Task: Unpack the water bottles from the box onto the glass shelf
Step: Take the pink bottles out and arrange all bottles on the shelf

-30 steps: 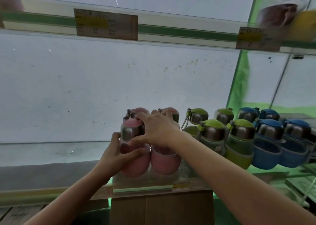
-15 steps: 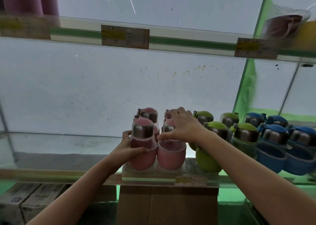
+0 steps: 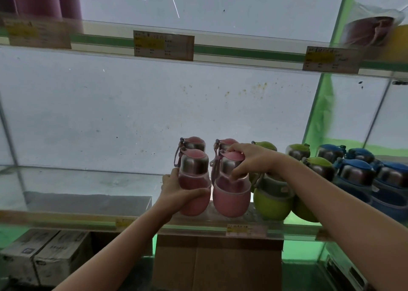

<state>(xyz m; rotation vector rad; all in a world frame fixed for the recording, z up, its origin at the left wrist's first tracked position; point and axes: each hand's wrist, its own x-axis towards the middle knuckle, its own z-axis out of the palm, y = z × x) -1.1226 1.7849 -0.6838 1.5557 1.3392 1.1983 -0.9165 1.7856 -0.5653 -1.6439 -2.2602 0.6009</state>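
Two pink water bottles with steel caps stand at the front of the glass shelf (image 3: 88, 180). My left hand (image 3: 176, 193) wraps the belly of the front left pink bottle (image 3: 194, 180). My right hand (image 3: 251, 160) grips the cap and neck of the front right pink bottle (image 3: 231, 198). Two more pink bottles (image 3: 194, 142) stand right behind them. A brown cardboard box (image 3: 216, 262) sits below the shelf, directly under the pink bottles; I cannot see inside it.
Green bottles (image 3: 271, 200) and blue bottles (image 3: 353, 176) fill the shelf to the right. An upper glass shelf (image 3: 242, 52) carries price labels and pink tubes at top left. Printed cartons (image 3: 44, 253) lie on the floor at lower left.
My view has drifted, so the bottles sit further right in frame. My right hand has shifted from over both pink bottles onto the front right bottle's cap. My left hand stays on the left bottle.
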